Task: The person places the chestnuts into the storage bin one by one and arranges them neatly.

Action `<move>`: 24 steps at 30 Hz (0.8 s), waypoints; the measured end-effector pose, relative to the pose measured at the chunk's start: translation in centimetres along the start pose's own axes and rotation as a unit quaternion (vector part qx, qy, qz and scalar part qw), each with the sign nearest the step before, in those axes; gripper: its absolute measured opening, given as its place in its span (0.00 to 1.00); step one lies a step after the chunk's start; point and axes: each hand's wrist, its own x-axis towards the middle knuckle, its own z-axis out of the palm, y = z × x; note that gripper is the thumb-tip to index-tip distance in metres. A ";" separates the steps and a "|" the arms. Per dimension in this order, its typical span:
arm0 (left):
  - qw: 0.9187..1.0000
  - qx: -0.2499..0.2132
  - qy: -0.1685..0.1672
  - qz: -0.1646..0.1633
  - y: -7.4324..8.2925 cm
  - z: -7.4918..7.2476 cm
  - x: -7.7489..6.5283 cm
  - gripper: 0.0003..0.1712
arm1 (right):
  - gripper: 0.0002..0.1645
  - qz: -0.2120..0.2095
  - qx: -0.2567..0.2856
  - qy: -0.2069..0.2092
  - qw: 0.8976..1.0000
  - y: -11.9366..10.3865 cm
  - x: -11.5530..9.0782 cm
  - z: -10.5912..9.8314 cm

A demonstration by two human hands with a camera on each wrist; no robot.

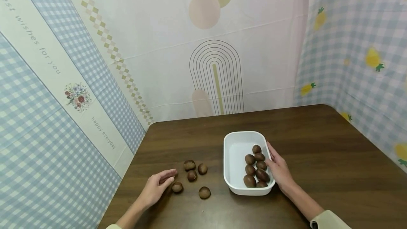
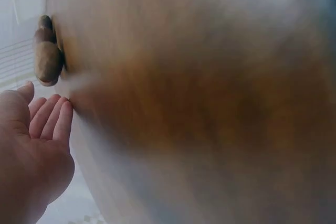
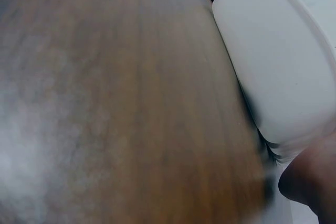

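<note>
Several brown chestnuts lie loose on the table, one of them a chestnut (image 1: 177, 187) right by the fingertips of my left hand (image 1: 154, 189). That hand holds nothing; its fingers reach out nearly straight, and the left wrist view shows the palm and extended fingers (image 2: 63, 124) below the chestnuts (image 2: 48, 62). My right hand (image 1: 279, 169) grips the right side of a white rectangular container (image 1: 234, 158), thumb at the rim. Inside, several chestnuts (image 1: 250, 170) are gathered along the right wall. The right wrist view shows the container's outer wall (image 3: 278, 56) and part of the hand.
Dark wood-look table (image 1: 305, 137) under everything. More loose chestnuts (image 1: 189, 165) sit between the left hand and the container, with one chestnut (image 1: 204, 192) nearer the front. Patterned cloths (image 1: 159, 63) hang around the back and sides of the table.
</note>
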 end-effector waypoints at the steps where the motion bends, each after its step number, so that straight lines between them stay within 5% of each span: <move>1: 1.000 -0.006 -0.005 -0.002 0.1 0.1 -0.3 0.21 | 0.48 0.001 0.002 -0.001 1.000 0.0 0.0 0.0; 7: 0.999 -0.041 -0.021 0.004 0.4 0.8 -1.6 0.27 | 0.49 0.005 0.004 0.001 1.000 0.1 0.0 -0.1; 17: 0.999 -0.028 0.017 0.005 0.5 2.2 -2.5 0.26 | 0.49 0.001 0.000 0.003 1.000 0.2 0.0 -0.2; 24: 0.997 -0.039 -0.045 0.042 1.1 1.7 -2.2 0.26 | 0.48 -0.007 0.003 0.002 1.000 0.2 0.0 -0.1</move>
